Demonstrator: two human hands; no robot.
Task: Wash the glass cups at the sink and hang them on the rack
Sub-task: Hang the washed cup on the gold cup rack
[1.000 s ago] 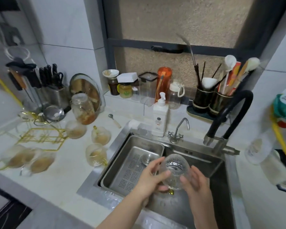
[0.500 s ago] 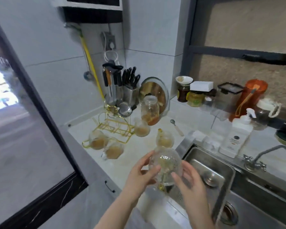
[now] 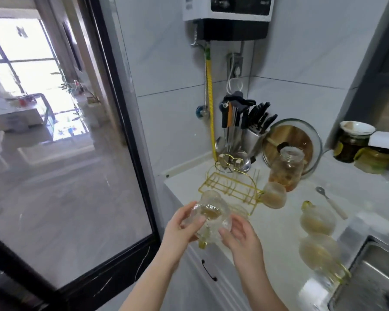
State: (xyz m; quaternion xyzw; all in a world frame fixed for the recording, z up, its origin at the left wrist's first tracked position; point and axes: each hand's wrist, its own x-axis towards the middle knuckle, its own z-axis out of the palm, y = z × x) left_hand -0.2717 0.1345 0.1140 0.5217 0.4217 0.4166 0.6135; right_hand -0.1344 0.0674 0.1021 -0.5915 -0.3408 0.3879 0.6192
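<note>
Head view, single frame. Item: textured glass cup [image 3: 208,217], clear, bulbous, gold handle pointing down at lower edge; amber tint visible through the wall, cause unclear. Location: held in the air above the counter's front edge, just short of gold wire rack [image 3: 230,187], well away from sink [image 3: 368,279] at lower right. Left hand [image 3: 180,227]: fingers wrapped on the cup's left side, thumb over the top. Right hand [image 3: 240,236]: fingers spread against the cup's right underside, cradling rather than clamping. Handling, judged: light, rigid, brittle; probably wet, so slippery, though the ribbed surface should help grip. Best purchase: two palms round the belly as shown, or a finger through the handle for hanging. Hazard: knocking glass against the wire prongs or counter edge. Also on counter: further cups [image 3: 318,217] standing unwashed-looking, cloudy with residue; tall jar [image 3: 286,169]; spoon [image 3: 332,202]; knife block [image 3: 254,131] behind the rack.
</note>
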